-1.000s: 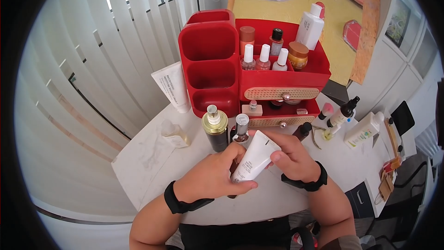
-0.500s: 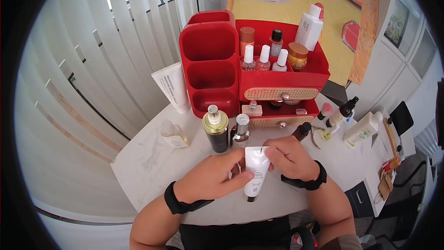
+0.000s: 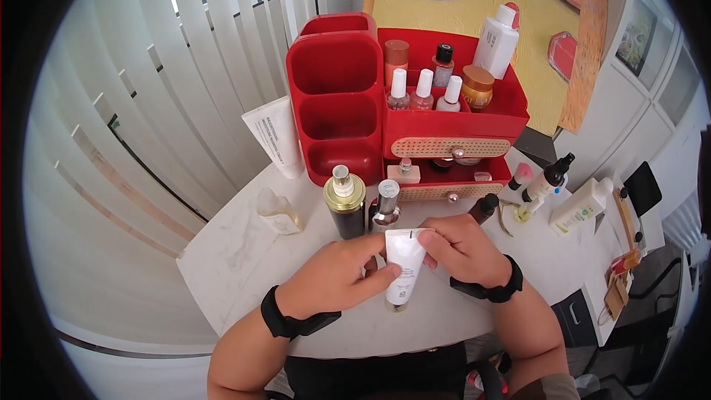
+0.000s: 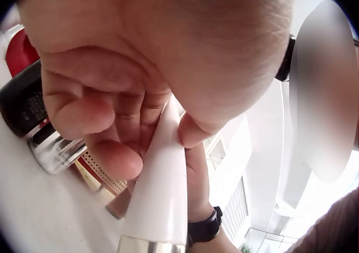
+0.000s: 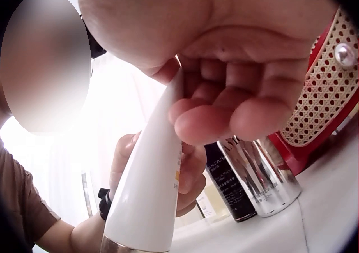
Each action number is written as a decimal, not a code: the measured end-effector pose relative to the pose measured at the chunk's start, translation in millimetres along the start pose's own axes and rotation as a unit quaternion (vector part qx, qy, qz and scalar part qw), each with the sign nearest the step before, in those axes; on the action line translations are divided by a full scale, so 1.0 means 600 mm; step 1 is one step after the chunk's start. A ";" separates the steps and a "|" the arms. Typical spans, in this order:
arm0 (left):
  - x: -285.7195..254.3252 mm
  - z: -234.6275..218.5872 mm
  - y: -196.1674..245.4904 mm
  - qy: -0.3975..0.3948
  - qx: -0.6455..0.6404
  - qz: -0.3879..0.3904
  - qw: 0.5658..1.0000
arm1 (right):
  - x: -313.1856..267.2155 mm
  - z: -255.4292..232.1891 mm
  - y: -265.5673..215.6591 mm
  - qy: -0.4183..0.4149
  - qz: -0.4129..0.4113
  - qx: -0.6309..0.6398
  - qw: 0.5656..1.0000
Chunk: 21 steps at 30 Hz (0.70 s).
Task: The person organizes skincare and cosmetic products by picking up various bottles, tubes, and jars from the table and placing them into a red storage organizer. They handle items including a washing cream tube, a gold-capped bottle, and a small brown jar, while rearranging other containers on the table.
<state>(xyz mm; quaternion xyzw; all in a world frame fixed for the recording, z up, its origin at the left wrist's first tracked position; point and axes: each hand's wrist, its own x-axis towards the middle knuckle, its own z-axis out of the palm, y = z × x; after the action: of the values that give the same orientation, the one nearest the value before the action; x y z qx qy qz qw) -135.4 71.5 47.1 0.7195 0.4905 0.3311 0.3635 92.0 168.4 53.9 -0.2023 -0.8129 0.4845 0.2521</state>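
Between both hands a white squeeze tube [image 3: 405,274] stands cap-down over the white table [image 3: 244,267], its flat crimped end up. My left hand [image 3: 337,272] pinches its side, the thumb lying across the printed front. At the upper corner my right hand [image 3: 468,253] pinches the flat end between thumb and fingers. A shiny metallic band [image 4: 151,246] rings the tube's lower end in the left wrist view. Just beyond the hands stand a dark bottle with a gold collar [image 3: 345,209] and a silver bottle [image 5: 266,180].
A red organizer [image 3: 337,30] stands behind, its lower drawer [image 3: 444,192] pulled out and nail polish bottles [image 3: 424,89] on top. To the left are a leaning white tube [image 3: 274,137] and a clear bottle [image 3: 278,215]. A white bottle [image 3: 581,207] and a makeup brush [image 3: 521,175] lie right.
The white tube has swung from a slant to nearly upright, cap down. My right hand has moved from beside it to its crimped end; lately tube and hands have shifted slightly left and up.
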 end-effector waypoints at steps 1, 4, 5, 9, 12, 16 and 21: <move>0.000 -0.001 0.003 0.000 0.000 0.000 1.000 | 0.000 -0.001 0.003 0.001 -0.003 -0.001 1.000; 0.002 -0.001 0.010 0.009 -0.004 0.003 1.000 | -0.001 0.000 0.003 0.018 -0.013 -0.010 1.000; 0.001 0.001 0.008 0.012 -0.005 0.007 1.000 | -0.002 0.002 0.003 0.033 -0.019 -0.018 0.999; 0.000 -0.001 0.011 0.003 0.001 -0.004 1.000 | -0.002 0.002 0.011 0.031 -0.036 -0.002 0.999; 0.002 -0.001 0.010 0.012 0.000 0.000 1.000 | -0.003 0.001 0.014 0.033 -0.032 0.004 0.999; 0.001 0.004 -0.003 0.012 0.014 -0.011 1.000 | -0.004 0.001 0.006 0.050 -0.012 0.017 0.999; 0.002 0.002 0.009 0.019 0.029 0.014 0.999 | -0.001 0.005 0.010 0.064 -0.058 -0.002 0.996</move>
<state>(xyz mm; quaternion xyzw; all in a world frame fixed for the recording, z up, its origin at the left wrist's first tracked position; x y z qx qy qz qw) -131.5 71.0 51.4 0.7301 0.4969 0.3350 0.3285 91.1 168.9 47.0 -0.1860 -0.8062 0.4536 0.3311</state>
